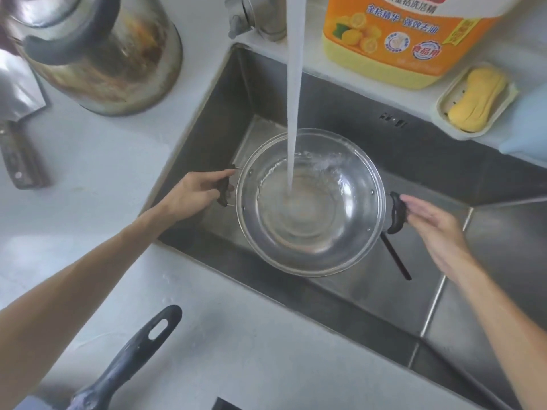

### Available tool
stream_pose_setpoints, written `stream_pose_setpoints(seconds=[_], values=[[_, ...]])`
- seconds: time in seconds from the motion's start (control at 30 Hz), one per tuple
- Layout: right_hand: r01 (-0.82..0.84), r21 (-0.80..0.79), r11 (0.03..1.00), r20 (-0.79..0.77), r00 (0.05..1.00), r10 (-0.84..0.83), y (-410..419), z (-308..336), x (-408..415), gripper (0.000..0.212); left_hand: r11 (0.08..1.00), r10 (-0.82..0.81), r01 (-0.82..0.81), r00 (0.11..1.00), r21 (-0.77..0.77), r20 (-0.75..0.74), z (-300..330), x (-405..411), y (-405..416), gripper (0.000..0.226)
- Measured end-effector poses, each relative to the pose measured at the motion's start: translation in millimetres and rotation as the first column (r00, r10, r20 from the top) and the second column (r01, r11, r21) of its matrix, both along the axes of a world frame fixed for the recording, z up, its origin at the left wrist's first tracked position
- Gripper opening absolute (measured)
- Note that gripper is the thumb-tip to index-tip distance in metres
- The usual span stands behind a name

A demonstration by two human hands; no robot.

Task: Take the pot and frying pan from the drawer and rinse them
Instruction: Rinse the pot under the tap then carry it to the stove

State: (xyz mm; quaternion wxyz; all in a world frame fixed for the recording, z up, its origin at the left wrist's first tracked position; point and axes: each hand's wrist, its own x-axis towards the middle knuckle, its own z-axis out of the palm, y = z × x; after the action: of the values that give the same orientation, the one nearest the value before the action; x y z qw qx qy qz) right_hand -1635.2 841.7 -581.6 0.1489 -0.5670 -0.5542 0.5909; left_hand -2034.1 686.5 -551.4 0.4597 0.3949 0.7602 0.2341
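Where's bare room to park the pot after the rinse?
Free: counter between kettle, cleaver and sink edge; front counter right of the pan handle; sink floor right of the pot. Crowded: back ledge, detergent bottle beside soap dish.

Both forearms are bare down to the left hand and right hand.

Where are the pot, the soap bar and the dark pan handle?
pot (pixel 310 263): head view, near rim.
soap bar (pixel 473 97): head view, middle of its top.
pan handle (pixel 142 347): head view, mid-shaft on the counter.
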Motion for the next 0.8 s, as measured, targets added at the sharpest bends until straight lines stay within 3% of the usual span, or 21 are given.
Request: stream_pose_setpoints(seconds=[0.1, 0.27, 0.47, 0.7, 0.77, 0.8], values=[[0.039, -0.134, 0.990, -0.082, 0.995, -0.050, -3.7, -5.0, -7.3, 0.036, 0.999, -0.032, 0.033, 0.998, -0.018, 0.050, -4.3, -2.0, -3.2, 0.054], [-0.091, -0.007, 0.996, 0.094, 0.991, 0.091, -1.2, -15.3, -21.1, 0.034, 0.996, -0.077, 0.077, 0.997, -0.042, 0.013, -19.2, -5.4, 8.0, 0.037], [-0.104, 0.024, 0.994, 0.181, 0.979, 0.098, -0.4, -28.7, -25.8, 0.034, 0.988, -0.102, 0.102, 0.995, -0.116, 0.012, -38.5, -8.8, 10.6, 0.041], [-0.270, 0.020, 0.963, 0.240, 0.936, 0.257, -2.1, -25.2, -24.8, 0.032, 0.908, -0.350, 0.258, 0.900, -0.331, -0.259, -36.9, 1.5, 14.6, 0.051], [-0.298, 0.007, 0.954, 0.242, 0.927, 0.288, 0.1, -20.9, -26.6, 0.042, 0.934, -0.338, 0.244, 0.835, -0.259, -0.434, -18.9, 7.9, 22.1, 0.046], [-0.304, -0.001, 0.953, 0.241, 0.925, 0.295, 1.5, -19.0, -27.9, 0.047, 0.973, -0.228, 0.186, 0.833, -0.134, -0.504, -6.3, 8.4, 29.6, 0.040]])
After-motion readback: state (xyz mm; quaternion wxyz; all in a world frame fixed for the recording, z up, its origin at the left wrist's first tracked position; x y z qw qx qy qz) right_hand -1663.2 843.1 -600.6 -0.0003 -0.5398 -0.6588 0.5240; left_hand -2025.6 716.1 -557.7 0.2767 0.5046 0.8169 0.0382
